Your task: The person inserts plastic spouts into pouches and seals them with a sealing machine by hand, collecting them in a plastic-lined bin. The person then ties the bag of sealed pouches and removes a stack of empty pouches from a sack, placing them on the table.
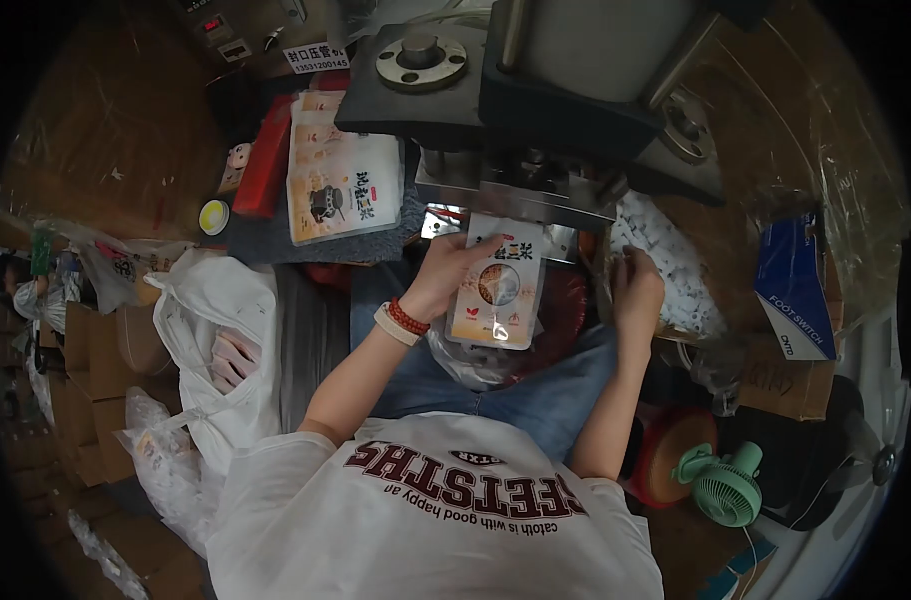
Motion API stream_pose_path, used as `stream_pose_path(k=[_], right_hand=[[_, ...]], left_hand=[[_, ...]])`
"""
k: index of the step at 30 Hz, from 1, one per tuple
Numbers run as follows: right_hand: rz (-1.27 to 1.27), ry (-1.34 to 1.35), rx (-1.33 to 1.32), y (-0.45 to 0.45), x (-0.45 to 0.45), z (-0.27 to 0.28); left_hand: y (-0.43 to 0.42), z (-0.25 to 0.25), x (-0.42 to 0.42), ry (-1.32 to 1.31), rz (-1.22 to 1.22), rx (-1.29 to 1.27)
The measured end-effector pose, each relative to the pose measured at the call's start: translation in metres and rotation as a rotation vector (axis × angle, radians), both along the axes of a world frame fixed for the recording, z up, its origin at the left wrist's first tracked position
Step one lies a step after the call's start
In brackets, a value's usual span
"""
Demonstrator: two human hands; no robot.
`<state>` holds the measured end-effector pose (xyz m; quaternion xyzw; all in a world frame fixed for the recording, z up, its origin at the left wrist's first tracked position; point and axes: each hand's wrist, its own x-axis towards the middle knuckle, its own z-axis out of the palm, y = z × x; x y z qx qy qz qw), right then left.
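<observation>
My left hand (445, 272) pinches a printed pouch (492, 322) in front of the big press (565, 125). My right hand (639, 288) is beside little white pieces (675, 255); I can't tell if its fingers touch.

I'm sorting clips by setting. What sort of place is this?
Probably a small packaging workshop: a heavy press stands in front, printed pouches are stacked on one side of it, and small white pieces are heaped on the other.
</observation>
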<state>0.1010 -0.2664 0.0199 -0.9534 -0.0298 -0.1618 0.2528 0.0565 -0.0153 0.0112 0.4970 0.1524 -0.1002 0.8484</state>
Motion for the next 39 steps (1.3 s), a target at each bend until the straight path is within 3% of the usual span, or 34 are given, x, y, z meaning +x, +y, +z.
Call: stream_pose_path(k=[2,4,5,6,7,9,11,13,16,19,20,22,23,25,26,28,29,31,35,36,38,39], right_hand=[[0.04,-0.105,0.056,0.001,-0.003,0.002],[0.035,-0.165,0.54,0.008,-0.018,0.02],[0.034,-0.162,0.541,0.01,-0.026,0.022],[0.095,-0.074,0.831,0.012,-0.034,0.025],[0.156,0.017,1.118,0.015,-0.039,0.027],[0.27,0.036,1.181,0.029,-0.046,0.032],[0.432,0.099,1.314,0.046,-0.055,0.042],[0.532,0.163,1.298,0.059,-0.066,0.053],[0.694,0.244,1.24,0.079,-0.073,0.06],[0.791,0.154,0.721,0.093,-0.07,0.056],[0.788,0.151,0.72,0.091,-0.072,0.054],[0.914,-0.142,0.33,0.086,-0.07,0.053],[0.914,-0.147,0.328,0.081,-0.071,0.057],[0.967,-0.123,0.077,0.072,-0.075,0.073],[0.962,-0.124,0.074,0.072,-0.074,0.075],[0.812,-0.206,0.145,0.073,-0.068,0.078],[0.814,-0.206,0.144,0.07,-0.066,0.076],[0.616,-0.238,0.3,0.051,-0.057,0.072],[0.215,-0.245,0.238,0.016,-0.035,0.071],[0.219,-0.242,0.237,0.01,-0.022,0.057],[0.01,-0.233,-0.116,-0.001,0.0,0.02],[0.014,-0.228,-0.115,-0.004,0.003,0.009]], left_hand=[[0.023,0.0,0.001,-0.005,-0.076,0.117],[0.053,0.003,-0.002,-0.214,0.173,1.239],[0.066,0.005,-0.008,-0.232,0.239,1.649],[0.079,0.007,-0.015,-0.247,0.305,2.06],[0.097,-0.014,-0.023,-0.23,0.203,2.048],[0.115,-0.027,-0.045,-0.452,-0.051,1.962],[0.107,-0.016,-0.062,-0.544,-0.042,1.896],[0.101,-0.004,-0.075,-0.456,-0.008,1.527],[0.073,0.011,-0.076,-0.623,0.174,1.388],[0.051,0.028,-0.08,-0.783,0.215,1.298],[0.045,0.036,-0.082,-0.822,0.164,1.381],[0.04,0.05,-0.086,-0.892,0.074,1.528],[0.038,0.051,-0.088,-0.897,0.078,1.528],[0.033,0.051,-0.09,-0.761,-0.115,1.285],[0.03,0.046,-0.086,-0.765,-0.117,1.283],[0.02,0.022,-0.072,-0.358,-0.268,0.899],[0.015,0.011,-0.066,-0.358,-0.266,0.898],[0.002,-0.001,-0.051,-0.086,-0.264,0.462],[-0.001,0.004,-0.021,-0.037,-0.104,0.069],[0.0,0.006,-0.012,-0.067,-0.078,0.028],[0.006,0.004,0.002,-0.025,-0.089,-0.012],[0.008,0.003,0.005,0.015,-0.108,-0.049]])
